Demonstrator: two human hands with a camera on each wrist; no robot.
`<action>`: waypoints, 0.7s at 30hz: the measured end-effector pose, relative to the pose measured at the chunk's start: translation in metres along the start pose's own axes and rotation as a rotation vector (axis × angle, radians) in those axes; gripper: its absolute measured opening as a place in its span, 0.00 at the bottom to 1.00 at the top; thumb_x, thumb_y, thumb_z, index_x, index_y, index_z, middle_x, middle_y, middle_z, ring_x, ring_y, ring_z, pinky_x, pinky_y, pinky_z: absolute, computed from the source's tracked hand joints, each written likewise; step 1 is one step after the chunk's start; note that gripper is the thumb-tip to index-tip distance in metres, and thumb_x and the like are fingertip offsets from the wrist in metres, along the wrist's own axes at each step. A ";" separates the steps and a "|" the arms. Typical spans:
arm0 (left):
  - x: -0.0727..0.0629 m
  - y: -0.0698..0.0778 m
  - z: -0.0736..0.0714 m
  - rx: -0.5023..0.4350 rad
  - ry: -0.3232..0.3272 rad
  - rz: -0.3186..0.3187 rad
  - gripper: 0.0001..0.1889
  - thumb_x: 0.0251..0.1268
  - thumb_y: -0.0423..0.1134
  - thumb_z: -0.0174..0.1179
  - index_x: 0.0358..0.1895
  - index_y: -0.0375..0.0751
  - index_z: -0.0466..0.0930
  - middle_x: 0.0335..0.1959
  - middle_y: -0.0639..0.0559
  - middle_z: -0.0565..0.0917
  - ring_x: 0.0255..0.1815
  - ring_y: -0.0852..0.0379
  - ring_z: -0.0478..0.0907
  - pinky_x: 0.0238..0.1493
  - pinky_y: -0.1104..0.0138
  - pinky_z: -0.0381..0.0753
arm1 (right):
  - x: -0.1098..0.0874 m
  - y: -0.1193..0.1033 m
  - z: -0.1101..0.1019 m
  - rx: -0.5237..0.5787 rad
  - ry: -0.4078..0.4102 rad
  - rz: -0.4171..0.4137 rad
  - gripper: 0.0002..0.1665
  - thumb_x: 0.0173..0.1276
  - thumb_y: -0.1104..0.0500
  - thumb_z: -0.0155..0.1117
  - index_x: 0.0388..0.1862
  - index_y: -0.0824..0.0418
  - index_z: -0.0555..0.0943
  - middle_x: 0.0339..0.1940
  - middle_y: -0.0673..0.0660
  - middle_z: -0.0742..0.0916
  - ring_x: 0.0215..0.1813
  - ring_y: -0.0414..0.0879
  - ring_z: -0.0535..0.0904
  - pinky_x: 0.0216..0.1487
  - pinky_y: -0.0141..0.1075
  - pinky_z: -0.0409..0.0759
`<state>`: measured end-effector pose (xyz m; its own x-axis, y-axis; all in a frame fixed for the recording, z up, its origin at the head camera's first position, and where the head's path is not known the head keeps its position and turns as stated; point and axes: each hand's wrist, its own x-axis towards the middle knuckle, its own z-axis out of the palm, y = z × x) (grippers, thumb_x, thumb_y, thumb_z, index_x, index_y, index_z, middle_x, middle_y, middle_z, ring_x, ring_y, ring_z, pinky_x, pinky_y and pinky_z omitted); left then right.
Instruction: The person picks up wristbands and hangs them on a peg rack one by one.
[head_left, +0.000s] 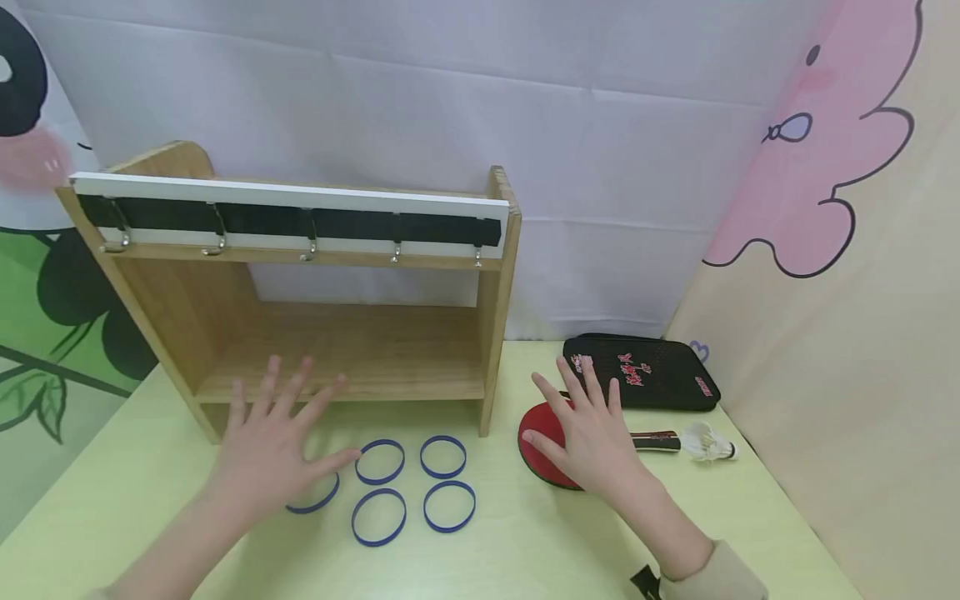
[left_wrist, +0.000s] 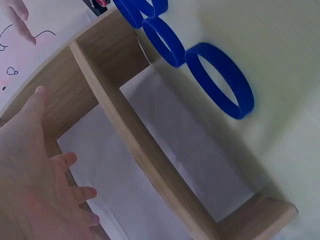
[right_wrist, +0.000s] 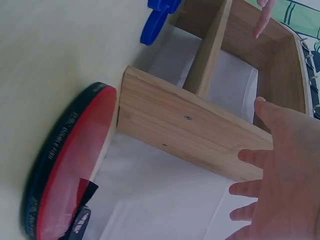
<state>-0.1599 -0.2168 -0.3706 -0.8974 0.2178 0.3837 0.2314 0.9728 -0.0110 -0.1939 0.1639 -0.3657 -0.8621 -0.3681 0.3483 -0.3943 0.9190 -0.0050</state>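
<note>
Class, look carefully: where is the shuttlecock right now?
In the head view, the shuttlecock lies near the right edge of the table, just beyond the handle of the red bat and in front of the black case.

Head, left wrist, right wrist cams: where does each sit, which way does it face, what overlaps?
Head: on the head, facing forward and down at the wooden shelf; left hand, right hand and forearms show.
Left wrist: facing the wooden shelf and blue rings; left hand plus part of right hand.
Right wrist: facing the wooden shelf's side and red paddle; right hand plus left fingers.
Both wrist views share the wooden shelf and blue rings.
</note>
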 end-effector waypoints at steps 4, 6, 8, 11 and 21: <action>-0.002 -0.009 -0.006 0.028 0.031 0.023 0.48 0.50 0.76 0.52 0.74 0.63 0.48 0.77 0.44 0.41 0.75 0.41 0.24 0.67 0.44 0.16 | 0.009 0.000 -0.006 0.000 0.024 -0.002 0.45 0.62 0.31 0.55 0.74 0.42 0.56 0.77 0.57 0.54 0.77 0.61 0.40 0.69 0.67 0.45; -0.004 -0.015 -0.008 0.038 0.045 0.036 0.49 0.49 0.75 0.53 0.74 0.63 0.49 0.77 0.44 0.42 0.75 0.41 0.25 0.68 0.44 0.17 | 0.014 -0.001 -0.009 0.002 0.043 -0.004 0.45 0.61 0.31 0.55 0.74 0.42 0.56 0.77 0.57 0.54 0.77 0.61 0.40 0.69 0.66 0.46; -0.007 -0.022 -0.008 0.042 0.060 0.045 0.49 0.48 0.75 0.53 0.74 0.61 0.50 0.77 0.43 0.42 0.76 0.42 0.26 0.68 0.45 0.17 | 0.019 -0.001 -0.011 0.010 0.062 -0.007 0.46 0.61 0.31 0.56 0.75 0.41 0.55 0.78 0.56 0.53 0.77 0.60 0.40 0.69 0.66 0.46; -0.013 -0.032 -0.006 0.042 0.081 0.051 0.50 0.47 0.75 0.55 0.74 0.58 0.52 0.76 0.41 0.44 0.76 0.42 0.28 0.69 0.45 0.18 | 0.028 -0.003 -0.012 0.033 0.088 -0.020 0.46 0.62 0.32 0.56 0.75 0.41 0.54 0.78 0.56 0.53 0.77 0.60 0.41 0.69 0.65 0.46; -0.033 -0.060 0.014 -0.030 0.177 0.142 0.47 0.36 0.69 0.67 0.63 0.48 0.70 0.64 0.34 0.67 0.65 0.32 0.60 0.67 0.37 0.50 | 0.053 -0.010 0.005 0.280 0.076 -0.015 0.47 0.63 0.38 0.61 0.76 0.42 0.50 0.78 0.55 0.51 0.78 0.55 0.41 0.64 0.58 0.67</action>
<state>-0.1495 -0.2809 -0.3954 -0.7756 0.3328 0.5364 0.3646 0.9298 -0.0498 -0.2372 0.1349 -0.3518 -0.8331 -0.3602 0.4198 -0.4888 0.8346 -0.2539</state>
